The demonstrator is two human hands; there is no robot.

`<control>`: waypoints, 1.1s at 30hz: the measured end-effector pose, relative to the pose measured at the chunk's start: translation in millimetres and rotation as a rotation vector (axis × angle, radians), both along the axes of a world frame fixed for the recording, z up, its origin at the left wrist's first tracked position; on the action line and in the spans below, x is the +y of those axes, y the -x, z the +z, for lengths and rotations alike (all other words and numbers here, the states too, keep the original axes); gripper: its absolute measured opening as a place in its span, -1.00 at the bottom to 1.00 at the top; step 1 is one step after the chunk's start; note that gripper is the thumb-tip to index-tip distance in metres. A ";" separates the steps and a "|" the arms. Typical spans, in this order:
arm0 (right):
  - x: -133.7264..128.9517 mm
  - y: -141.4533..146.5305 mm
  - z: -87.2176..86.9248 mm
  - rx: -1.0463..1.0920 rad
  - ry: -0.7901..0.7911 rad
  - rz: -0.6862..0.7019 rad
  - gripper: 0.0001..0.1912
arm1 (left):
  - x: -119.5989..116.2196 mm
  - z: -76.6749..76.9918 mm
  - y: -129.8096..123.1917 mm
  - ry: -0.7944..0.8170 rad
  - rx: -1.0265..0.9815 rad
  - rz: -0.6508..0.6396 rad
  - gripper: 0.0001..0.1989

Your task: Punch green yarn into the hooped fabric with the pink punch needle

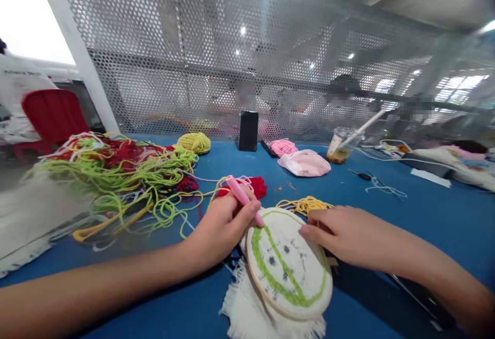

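a perforated metal screen [209,24] is standing behind the blue desk [224,166]. at the left, a pale post [77,45] is slanting beside a red chair [54,115], and a bright opening [31,14] is glaring white behind. a grey ceiling [433,1] is stretching overhead, small lights [243,30] are glinting across the screen, and a paned window [460,89] is glowing at the right.

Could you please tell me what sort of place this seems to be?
Probably a craft workshop: a heap of tangled yarn and hooped, yarn-stitched cloth are at the blue table, with a perforated screen behind.
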State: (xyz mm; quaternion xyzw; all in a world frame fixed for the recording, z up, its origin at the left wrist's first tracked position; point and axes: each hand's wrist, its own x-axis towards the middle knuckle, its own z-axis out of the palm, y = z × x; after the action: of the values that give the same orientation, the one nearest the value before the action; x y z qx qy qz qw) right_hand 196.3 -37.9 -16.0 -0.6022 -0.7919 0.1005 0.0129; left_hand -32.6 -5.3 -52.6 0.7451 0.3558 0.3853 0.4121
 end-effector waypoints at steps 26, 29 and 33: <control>20.6 19.5 -18.8 1.494 0.120 -0.342 -0.92 | -1.0 -2.7 3.4 -0.006 0.030 -0.122 -0.72; 18.3 22.2 -15.9 1.546 0.199 -0.352 -0.84 | -2.9 -1.7 4.1 -0.023 0.039 -0.132 -0.75; 16.8 29.3 -19.6 1.372 0.082 -0.378 -0.75 | -3.9 -0.7 4.1 -0.026 0.003 -0.133 -0.79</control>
State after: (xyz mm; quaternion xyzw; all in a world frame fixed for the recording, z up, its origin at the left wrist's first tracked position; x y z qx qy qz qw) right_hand 167.0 -21.1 -35.6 -0.5301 -0.4830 0.4826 0.5027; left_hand -36.7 -9.2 -53.3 0.7729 0.3011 0.3607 0.4264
